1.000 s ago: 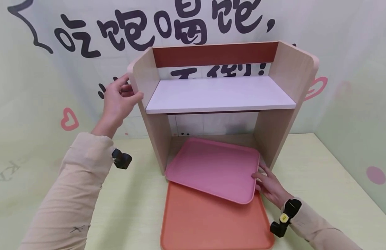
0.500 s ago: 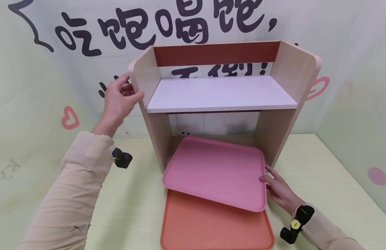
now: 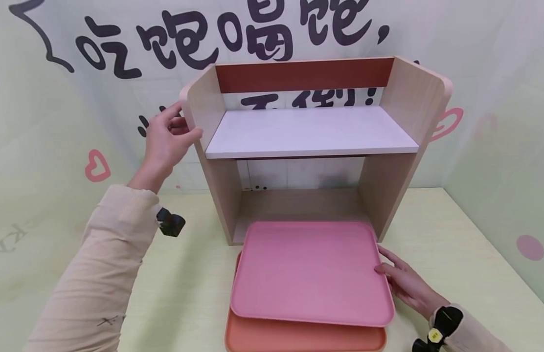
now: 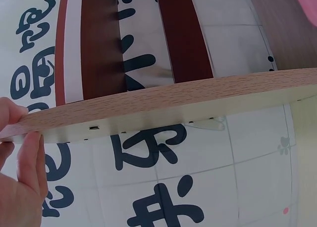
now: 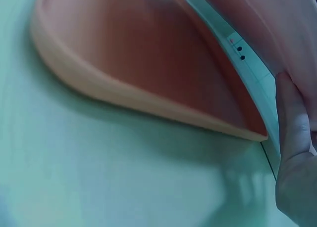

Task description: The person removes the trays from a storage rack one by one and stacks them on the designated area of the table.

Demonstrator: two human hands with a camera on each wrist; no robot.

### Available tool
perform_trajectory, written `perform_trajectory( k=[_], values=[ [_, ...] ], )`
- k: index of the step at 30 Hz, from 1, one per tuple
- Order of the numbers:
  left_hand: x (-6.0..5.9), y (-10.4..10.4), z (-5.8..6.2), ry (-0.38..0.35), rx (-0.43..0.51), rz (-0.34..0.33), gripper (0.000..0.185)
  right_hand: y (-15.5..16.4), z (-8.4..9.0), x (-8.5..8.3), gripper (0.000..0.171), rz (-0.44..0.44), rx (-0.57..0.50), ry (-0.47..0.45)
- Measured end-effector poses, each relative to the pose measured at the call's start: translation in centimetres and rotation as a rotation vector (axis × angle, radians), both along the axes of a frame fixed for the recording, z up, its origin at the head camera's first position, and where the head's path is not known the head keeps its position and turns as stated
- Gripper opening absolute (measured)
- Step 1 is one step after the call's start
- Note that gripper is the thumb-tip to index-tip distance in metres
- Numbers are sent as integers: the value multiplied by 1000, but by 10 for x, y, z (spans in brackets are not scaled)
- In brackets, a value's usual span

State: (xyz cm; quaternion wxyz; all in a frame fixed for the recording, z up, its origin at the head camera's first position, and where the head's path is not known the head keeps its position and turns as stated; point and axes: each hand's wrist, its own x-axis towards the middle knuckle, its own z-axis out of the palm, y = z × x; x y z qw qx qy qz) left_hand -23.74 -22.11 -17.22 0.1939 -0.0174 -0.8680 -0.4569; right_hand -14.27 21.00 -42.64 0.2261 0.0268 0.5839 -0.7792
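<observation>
The pink tray (image 3: 310, 274) has come out of the shelf (image 3: 313, 132): a second ago it lay skewed, half under the lower opening, and now it sits squared up in the lower centre of the frame, clear of the shelf's foot. It lies on the orange tray (image 3: 305, 338), covering all but that tray's near strip and a sliver at the left. The right hand (image 3: 404, 281) holds the pink tray by its right edge, fingers on the rim, thumb on top. The left hand (image 3: 166, 139) grasps the upper front edge of the shelf's left side panel, thumb inside and fingers outside; the left wrist view shows the fingers (image 4: 30, 162) pressed to the board.

As I judge it, the pull-out is about done; only the last alignment of the two trays is left, and the letting go.

Both shelf levels show nothing on them. The table (image 3: 452, 234) is pale green, the wall behind lettered in black. Nothing stands in the trays' way.
</observation>
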Motion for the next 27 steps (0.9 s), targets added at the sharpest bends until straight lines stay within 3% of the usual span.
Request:
perform_trajectory(
  k=[5,11,27],
  values=[
    [0,0,0,-2,0,-3,58,3,-5,4,74,80,-61,-23],
    [0,0,-1,-4,1,-7,58,0,-8,6,76,123,-22,-15],
    [0,-1,0,-5,-2,-3,59,-7,-14,10,74,94,95,22]
  ],
)
